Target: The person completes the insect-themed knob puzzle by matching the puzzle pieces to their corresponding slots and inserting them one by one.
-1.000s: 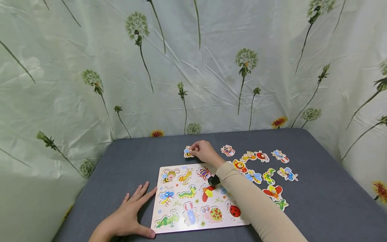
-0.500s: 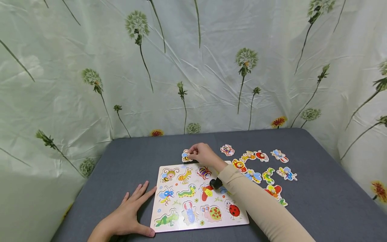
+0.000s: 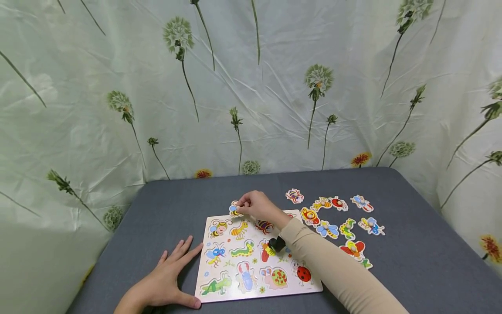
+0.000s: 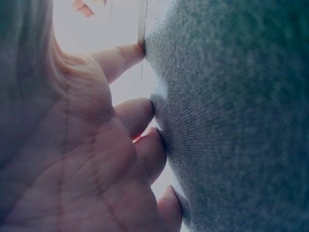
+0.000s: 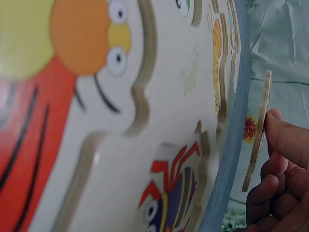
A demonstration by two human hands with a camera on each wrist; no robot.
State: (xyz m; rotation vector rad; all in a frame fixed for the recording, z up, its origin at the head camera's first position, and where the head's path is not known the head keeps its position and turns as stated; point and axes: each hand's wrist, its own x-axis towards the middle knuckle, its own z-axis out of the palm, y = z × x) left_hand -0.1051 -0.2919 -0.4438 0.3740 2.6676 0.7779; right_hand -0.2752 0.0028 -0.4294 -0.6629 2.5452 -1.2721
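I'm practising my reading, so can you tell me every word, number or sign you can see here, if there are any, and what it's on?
There are none that can be read.
Too small to read: a tiny mark near the bottom right corner of the puzzle board.
The bee piece in the right hand and the flowery cloth show no writing I can see.

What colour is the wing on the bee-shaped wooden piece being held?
Light blue; the wing shows best in the head view.

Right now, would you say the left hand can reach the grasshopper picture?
Probably yes: the left hand is at the left edge of the board, close to the grasshopper picture, with nothing visible between them.
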